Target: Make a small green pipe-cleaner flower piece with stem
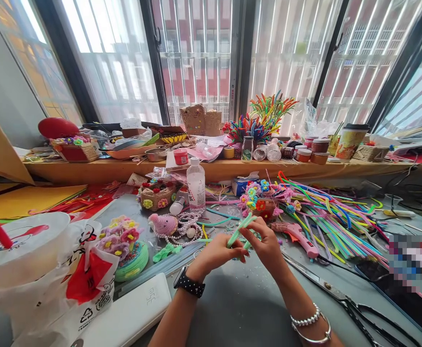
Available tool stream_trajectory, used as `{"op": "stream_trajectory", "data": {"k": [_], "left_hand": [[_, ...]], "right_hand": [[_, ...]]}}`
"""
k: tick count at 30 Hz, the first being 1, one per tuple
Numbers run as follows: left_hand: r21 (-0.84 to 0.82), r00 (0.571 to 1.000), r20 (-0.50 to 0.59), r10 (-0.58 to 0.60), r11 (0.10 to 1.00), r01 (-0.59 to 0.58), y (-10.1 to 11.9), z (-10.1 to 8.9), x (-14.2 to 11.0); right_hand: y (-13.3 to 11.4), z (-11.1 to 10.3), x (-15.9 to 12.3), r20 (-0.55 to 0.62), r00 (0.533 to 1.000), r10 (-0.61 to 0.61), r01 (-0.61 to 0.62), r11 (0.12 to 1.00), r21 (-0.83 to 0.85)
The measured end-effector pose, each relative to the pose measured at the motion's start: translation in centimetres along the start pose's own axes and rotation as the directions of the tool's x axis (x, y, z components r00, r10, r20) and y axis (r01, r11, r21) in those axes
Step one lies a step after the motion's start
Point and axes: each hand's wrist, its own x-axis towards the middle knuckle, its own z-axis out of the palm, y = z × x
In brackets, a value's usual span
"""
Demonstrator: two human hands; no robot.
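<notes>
My left hand [216,254] and my right hand [266,245] meet above the grey table [240,303], both pinched on a light green pipe cleaner [240,229] that sticks up and away between them. A black watch sits on my left wrist, and bead bracelets on my right. Just beyond my right hand lie a pink glue gun [296,234] and a small basket of pipe-cleaner flowers [263,202].
Many coloured pipe cleaners [336,214] spread to the right, with scissors [341,293] nearer me. A water bottle [195,184], a pink crocheted toy [164,224], pearls and a flower pot [126,248] lie left. A white power bank [127,315] and bagged cup [33,260] sit near left.
</notes>
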Motion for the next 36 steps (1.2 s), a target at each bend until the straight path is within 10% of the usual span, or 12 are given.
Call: {"op": "stream_trajectory", "data": {"k": [5, 10, 17, 29, 33, 36], "left_hand": [[0.258, 0.972, -0.236, 0.015, 0.965, 0.047, -0.4, -1.4, -0.1], [0.102, 0.834, -0.548, 0.068, 0.995, -0.014, -0.2, -2.6, -0.2], [-0.297, 0.918, -0.389, 0.074, 0.933, -0.201, 0.0, -1.3, 0.5], [0.080, 0.966, -0.226, 0.122, 0.991, -0.107, 0.7, -0.4, 0.0], [0.151, 0.940, -0.335, 0.070, 0.988, -0.020, 0.8, -1.7, -0.5], [0.346, 0.805, -0.591, 0.051, 0.918, 0.196, 0.2, -3.0, -1.0]], "right_hand": [[0.9, -0.7, 0.1, -0.215, 0.931, 0.296, -0.154, 0.850, 0.504], [1.0, -1.3, 0.3, -0.158, 0.849, 0.504, -0.259, 0.658, 0.706], [1.0, -0.2, -0.2, 0.025, 0.918, 0.396, -0.350, 0.778, 0.523], [0.7, -0.1, -0.1, 0.024, 0.932, 0.362, -0.336, 0.837, 0.431], [1.0, -0.4, -0.1, -0.036, 0.900, 0.434, -0.360, 0.789, 0.498], [1.2, -0.6, 0.0, -0.078, 0.868, 0.490, -0.364, 0.736, 0.571]]}}
